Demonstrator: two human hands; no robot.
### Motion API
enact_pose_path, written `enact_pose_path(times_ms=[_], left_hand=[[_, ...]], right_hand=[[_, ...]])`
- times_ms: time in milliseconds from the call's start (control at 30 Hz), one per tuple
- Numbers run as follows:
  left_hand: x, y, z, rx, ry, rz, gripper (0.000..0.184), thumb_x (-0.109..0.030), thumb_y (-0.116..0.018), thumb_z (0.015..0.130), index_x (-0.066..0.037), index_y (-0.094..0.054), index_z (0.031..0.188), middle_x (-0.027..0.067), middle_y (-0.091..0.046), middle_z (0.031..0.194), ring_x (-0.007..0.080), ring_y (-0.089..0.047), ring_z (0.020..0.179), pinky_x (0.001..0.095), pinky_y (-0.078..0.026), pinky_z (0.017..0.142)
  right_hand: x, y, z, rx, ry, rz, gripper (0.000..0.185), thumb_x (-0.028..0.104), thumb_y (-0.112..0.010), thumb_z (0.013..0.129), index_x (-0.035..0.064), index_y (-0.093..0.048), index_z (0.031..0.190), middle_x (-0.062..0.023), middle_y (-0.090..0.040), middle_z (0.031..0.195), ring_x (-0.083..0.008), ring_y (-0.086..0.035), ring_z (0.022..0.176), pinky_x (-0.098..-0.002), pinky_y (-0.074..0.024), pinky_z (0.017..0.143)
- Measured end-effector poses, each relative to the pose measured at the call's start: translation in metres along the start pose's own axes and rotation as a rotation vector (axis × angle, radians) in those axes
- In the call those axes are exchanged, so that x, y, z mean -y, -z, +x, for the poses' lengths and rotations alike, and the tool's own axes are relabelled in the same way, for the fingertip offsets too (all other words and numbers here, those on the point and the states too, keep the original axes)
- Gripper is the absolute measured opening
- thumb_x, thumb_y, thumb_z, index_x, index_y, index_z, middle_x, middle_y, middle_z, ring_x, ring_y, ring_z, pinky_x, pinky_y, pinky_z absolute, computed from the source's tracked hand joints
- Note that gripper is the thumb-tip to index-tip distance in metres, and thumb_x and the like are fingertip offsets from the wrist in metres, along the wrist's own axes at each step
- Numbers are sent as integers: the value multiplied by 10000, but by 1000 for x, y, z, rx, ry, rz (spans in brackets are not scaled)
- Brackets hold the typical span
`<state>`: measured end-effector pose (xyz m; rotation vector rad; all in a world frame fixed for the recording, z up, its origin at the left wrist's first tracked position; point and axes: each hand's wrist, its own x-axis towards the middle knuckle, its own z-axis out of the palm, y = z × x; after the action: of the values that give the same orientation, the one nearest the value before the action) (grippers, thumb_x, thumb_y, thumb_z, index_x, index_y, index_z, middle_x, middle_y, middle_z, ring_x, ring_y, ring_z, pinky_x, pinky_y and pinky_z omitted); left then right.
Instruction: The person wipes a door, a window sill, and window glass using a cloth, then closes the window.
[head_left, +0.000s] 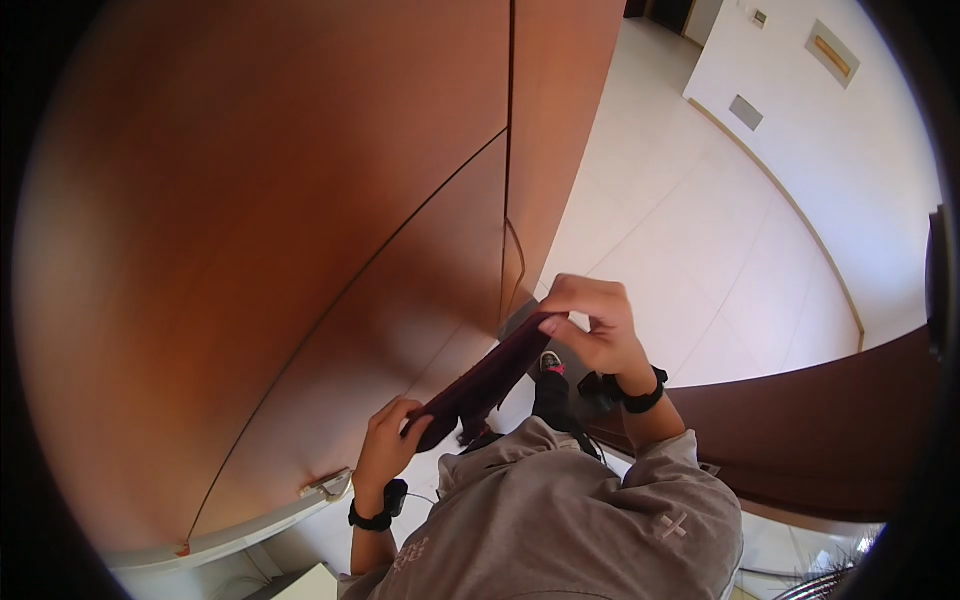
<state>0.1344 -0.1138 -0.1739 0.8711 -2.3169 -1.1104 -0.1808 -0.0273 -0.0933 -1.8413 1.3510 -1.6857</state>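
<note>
A dark maroon cloth (485, 377) is stretched on a slant in front of my body; its lower edge hangs loose, and whether it is a garment cannot be told. My left hand (387, 440) pinches its lower left end between thumb and fingers. At the upper right end, my right hand (600, 322) grips the edge with thumb and fingertips closed. A dark band with a device sits on each wrist. Below the cloth, one shoe (550, 362) shows on the floor.
Large reddish-brown wooden panels (300, 200) fill the left side, with a metal fitting (328, 485) near the bottom. Pale tiled floor (690, 240) runs up to a white wall (800, 130) on the right. A dark brown curved surface (800, 430) stands close to my right arm.
</note>
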Motion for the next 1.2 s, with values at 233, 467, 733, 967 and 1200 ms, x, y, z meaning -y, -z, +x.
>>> enact_pose_path(times_ms=[233, 467, 733, 967, 1200], left_hand=[[-51, -23, 72, -59, -45, 81, 56, 15, -638, 898, 43, -632, 946, 164, -612, 843, 320, -605, 721, 361, -489, 680], [-96, -66, 132, -377, -276, -2, 129, -42, -557, 941, 30, -593, 1042, 180, -635, 951, 290, -624, 852, 370, -485, 802], [-154, -134, 220, -669, -441, -191, 156, -21, -500, 859, 45, -542, 994, 137, -544, 764, 224, -493, 626, 348, -426, 600], [-144, -158, 245, -725, -266, -72, 155, -72, -486, 937, 42, -577, 990, 138, -584, 823, 246, -547, 727, 344, -448, 694], [-147, -132, 260, -528, -365, -71, 126, -61, -497, 928, 30, -583, 945, 131, -554, 702, 234, -530, 615, 329, -426, 587]], right_hand=[[-39, 107, 28, -90, 32, -152, 161, -62, -766, 780, 5, -732, 922, -76, -582, 852, -199, -600, 745, -314, -449, 615], [-21, 189, 77, -8, 393, -253, 116, -42, -767, 769, 2, -736, 873, -96, -644, 858, -228, -615, 705, -337, -469, 568], [10, 215, 84, -286, 597, 925, 78, 30, -670, 934, 24, -659, 857, -173, -709, 914, -283, -652, 783, -315, -551, 645], [7, 239, 92, -212, 621, 1143, 151, -49, -651, 917, 68, -595, 838, -126, -713, 958, -270, -633, 867, -313, -536, 677], [3, 223, 98, -240, 748, 1046, 141, -7, -608, 960, 75, -556, 858, -110, -697, 963, -284, -587, 913, -353, -487, 689]])
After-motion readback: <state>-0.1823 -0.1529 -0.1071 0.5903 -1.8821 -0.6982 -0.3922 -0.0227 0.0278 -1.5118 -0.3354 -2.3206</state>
